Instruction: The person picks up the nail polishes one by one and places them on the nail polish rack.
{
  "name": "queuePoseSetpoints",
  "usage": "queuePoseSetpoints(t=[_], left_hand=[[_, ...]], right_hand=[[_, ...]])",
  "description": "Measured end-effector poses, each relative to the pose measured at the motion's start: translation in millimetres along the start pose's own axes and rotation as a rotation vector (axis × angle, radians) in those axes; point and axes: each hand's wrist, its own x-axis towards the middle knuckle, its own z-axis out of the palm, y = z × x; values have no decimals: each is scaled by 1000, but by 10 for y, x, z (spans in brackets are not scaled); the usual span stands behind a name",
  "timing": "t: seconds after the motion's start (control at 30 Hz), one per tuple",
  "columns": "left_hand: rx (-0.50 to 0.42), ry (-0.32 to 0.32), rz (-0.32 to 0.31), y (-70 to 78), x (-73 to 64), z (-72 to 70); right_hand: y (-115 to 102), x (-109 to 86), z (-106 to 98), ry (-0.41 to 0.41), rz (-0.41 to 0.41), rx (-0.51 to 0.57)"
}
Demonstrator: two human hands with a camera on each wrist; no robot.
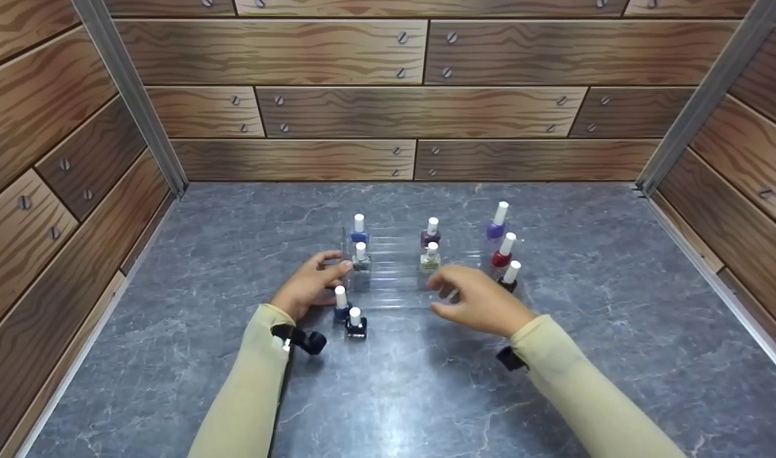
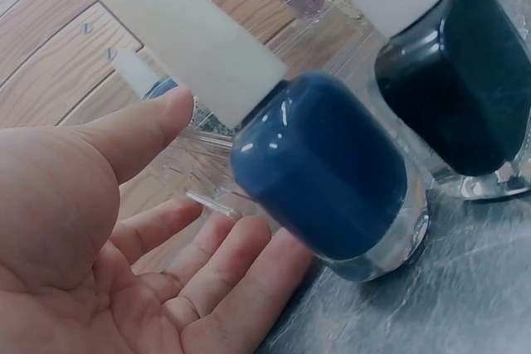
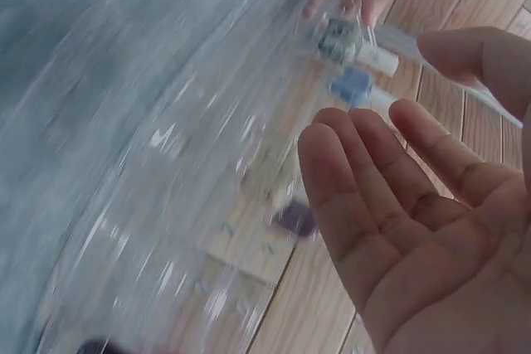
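Observation:
A clear plastic tiered rack point(image 1: 394, 280) stands mid-table with nail polish bottles on it. My left hand point(image 1: 311, 280) is at its left side, fingers spread and thumb beside the silver-glitter bottle point(image 1: 361, 262). Right by that hand, in front, stand a navy nail polish bottle point(image 2: 323, 163) and a very dark one point(image 2: 465, 80), both white-capped and upright on the table. My right hand point(image 1: 474, 299) hovers at the rack's front right, fingers loosely bent, nothing between them. Closest to it are a pale yellow glitter bottle point(image 1: 430, 261) and, partly behind the hand, a dark bottle point(image 1: 508, 285).
Farther back on the rack are a blue bottle point(image 1: 359, 235) and a plum one point(image 1: 430, 239). Along its right end stand a purple bottle point(image 1: 496, 229) and a red bottle point(image 1: 501, 259). Wood-patterned walls point(image 1: 337, 159) enclose the grey marbled table point(image 1: 235, 229) on three sides.

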Motion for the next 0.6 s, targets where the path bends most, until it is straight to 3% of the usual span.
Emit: queuePoseSetpoints(t=[0.27,0.6], left_hand=[[-8,-4,4,-15,15,-11],[-11,0,-5,7,2,-9]], right_hand=[[-178,301,246,-161,-6,-3],[-325,539,486,-235,-102,-49]])
